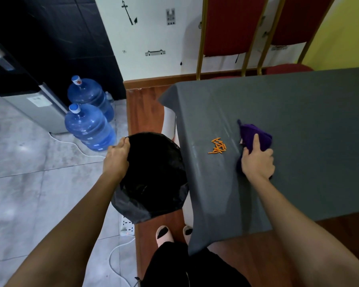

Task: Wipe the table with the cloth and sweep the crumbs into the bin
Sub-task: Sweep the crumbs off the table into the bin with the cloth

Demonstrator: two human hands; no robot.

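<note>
Orange crumb sticks (217, 146) lie left of the crumpled purple cloth (254, 134) the right hand (257, 162) grips, toward the black-bagged bin (131, 208) the left hand (116, 158) holds.

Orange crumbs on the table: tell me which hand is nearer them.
Right. The right hand, holding the purple cloth, rests on the table just beside the orange crumbs; the left hand grips the rim of the bin, off the table.

Hands (257, 160) grip cloth (255, 135), bin (153, 177)

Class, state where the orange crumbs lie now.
Head view: orange crumbs lie on the grey table near its left edge, between the purple cloth and the bin.
</note>
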